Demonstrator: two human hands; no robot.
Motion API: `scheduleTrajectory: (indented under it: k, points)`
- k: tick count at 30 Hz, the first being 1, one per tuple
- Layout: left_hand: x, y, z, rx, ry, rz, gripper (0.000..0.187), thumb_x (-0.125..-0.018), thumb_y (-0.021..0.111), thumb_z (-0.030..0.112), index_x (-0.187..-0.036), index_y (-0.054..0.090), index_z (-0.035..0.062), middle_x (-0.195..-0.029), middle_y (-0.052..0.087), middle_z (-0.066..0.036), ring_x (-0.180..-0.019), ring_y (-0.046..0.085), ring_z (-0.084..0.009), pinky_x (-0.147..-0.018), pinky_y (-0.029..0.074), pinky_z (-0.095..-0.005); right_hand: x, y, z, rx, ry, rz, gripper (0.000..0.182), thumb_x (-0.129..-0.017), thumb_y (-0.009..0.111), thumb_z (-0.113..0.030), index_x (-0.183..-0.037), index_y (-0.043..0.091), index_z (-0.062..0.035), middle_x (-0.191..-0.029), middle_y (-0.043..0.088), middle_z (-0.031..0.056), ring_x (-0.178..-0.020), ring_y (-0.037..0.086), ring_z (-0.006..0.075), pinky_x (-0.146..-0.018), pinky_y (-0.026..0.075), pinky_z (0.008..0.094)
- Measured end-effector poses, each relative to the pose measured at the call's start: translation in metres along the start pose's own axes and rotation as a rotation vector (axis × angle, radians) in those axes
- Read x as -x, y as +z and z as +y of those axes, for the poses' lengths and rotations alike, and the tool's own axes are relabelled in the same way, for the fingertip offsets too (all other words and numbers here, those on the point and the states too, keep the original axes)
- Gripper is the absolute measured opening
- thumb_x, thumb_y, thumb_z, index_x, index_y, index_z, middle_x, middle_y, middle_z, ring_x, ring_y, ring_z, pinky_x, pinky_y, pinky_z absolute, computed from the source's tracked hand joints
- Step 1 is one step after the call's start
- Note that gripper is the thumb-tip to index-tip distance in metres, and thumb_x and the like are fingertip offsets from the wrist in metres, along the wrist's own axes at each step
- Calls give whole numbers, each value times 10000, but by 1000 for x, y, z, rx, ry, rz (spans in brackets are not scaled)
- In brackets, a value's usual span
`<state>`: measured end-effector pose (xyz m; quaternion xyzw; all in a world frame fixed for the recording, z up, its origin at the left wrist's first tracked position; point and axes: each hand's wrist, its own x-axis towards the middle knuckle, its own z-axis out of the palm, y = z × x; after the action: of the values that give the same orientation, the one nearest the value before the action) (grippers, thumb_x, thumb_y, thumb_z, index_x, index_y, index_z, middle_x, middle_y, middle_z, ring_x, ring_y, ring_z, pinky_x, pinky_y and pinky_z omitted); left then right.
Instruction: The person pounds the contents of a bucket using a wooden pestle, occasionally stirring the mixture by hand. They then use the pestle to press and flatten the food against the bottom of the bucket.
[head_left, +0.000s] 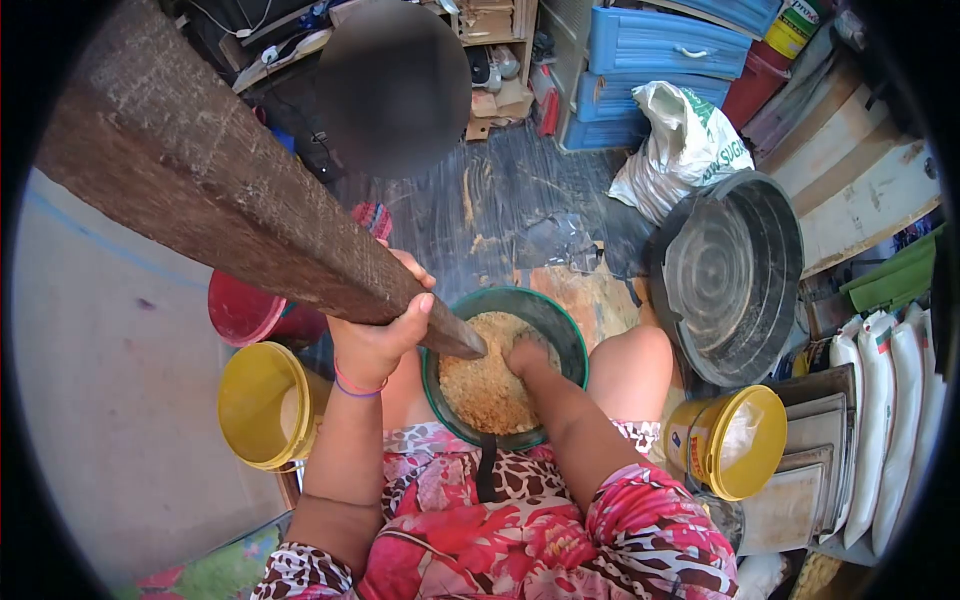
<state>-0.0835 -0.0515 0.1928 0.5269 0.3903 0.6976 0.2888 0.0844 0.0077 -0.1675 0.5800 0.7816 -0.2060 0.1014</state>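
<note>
"Streaked dark flooring (490,190) is seen, with blue drawers (650,45) set at its far side. What step is in hand?"

"Crushing or working of grain, it is judged. At left, a wooden beam (250,215) is gripped by the left hand (385,330), thumb and fingers wrapped around it, some fingers hidden. Its narrowed end is set, tilted, in the crumbly meal (485,395), which is held in a green-rimmed tub (573,350) between the knees (640,365)."

"And the right hand (530,352)?"

"It is pushed into the meal just beside that end; whether its fingers are spread or closed cannot be told."

"What is called for next?"

"Fingers should be kept clear of the beam's end before any weight is let down."

"And materials, left to right?"

"Smooth, round plastic is shown by the yellow bucket (240,405); rough, scuffed, square-edged wood by the beam. Pale, grainy clumps are enclosed by the tub's curved wall. Further right, a creased white sack (665,150) is seen, then a wide black basin (710,270), faintly ringed inside."
</note>
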Motion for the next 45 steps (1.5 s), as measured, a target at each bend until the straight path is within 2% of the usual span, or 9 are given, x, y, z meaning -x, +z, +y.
scheduleTrajectory:
  k: [5,9,11,20,27,30,38,40,45]
  points:
    - [1,1,4,-15,-16,-22,355,-678,664,-26,-986,494,18,-864,567,-86,-787,578,-167,-711,484,-305,-11,-26,2,-116,78,-366,702,-846,353,-582,-1263,488,-33,-1318,453,173,-1261,378,297,-1078,148,481]
    - [2,8,4,0,-21,10,307,-667,667,-30,-932,519,17,-868,566,-81,-783,577,-162,-700,483,-297,-9,-33,-1,-102,39,-333,719,-833,369,-596,-1278,473,-41,-1334,436,170,-1278,356,296,-1081,142,484]
    - [3,10,3,-4,-16,9,304,-664,667,-30,-927,522,17,-868,566,-80,-781,577,-160,-694,482,-295,-10,-24,2,-85,37,-246,689,-848,344,-571,-1263,487,-41,-1312,459,171,-1237,413,305,-1050,199,520]
    - [2,15,3,-38,23,9,291,-670,662,-25,-923,523,8,-863,571,-91,-784,583,-169,-687,485,-299,-14,-19,6,-62,22,-226,727,-825,358,-592,-1232,511,-9,-1298,465,197,-1234,412,333,-1064,204,483]
    - [1,15,1,-75,28,4,284,-677,660,-17,-926,524,3,-846,575,-94,-783,587,-176,-709,483,-307,-11,-50,2,-82,49,-454,812,-792,356,-667,-1285,458,-30,-1371,383,174,-1289,345,308,-1078,207,421]
    - [0,12,0,-74,29,-5,279,-676,659,-22,-920,526,4,-843,576,-93,-777,588,-176,-707,484,-306,-4,-55,4,-156,67,-477,839,-757,387,-691,-1264,483,-29,-1365,390,178,-1268,373,320,-1060,267,386]
    - [0,13,0,-88,32,9,269,-680,653,-37,-913,524,3,-833,581,-92,-768,591,-174,-702,488,-306,-11,-40,19,-343,64,-600,783,-707,545,-631,-1249,512,-67,-1338,432,169,-1244,408,305,-1036,307,368]
    - [1,7,-3,-134,23,-94,507,-726,592,-47,-1171,354,11,-918,545,-137,-851,563,-220,-808,473,-378,-13,-40,18,-372,54,-618,778,-701,562,-621,-1250,513,-71,-1339,432,166,-1242,411,302,-1035,307,365]
    - [1,5,-5,-141,28,-79,495,-728,602,-44,-1160,366,7,-929,549,-137,-845,573,-224,-798,471,-364,-21,-19,22,-326,-19,-631,774,-694,587,-608,-1258,508,-83,-1345,431,152,-1245,408,291,-1034,306,358]
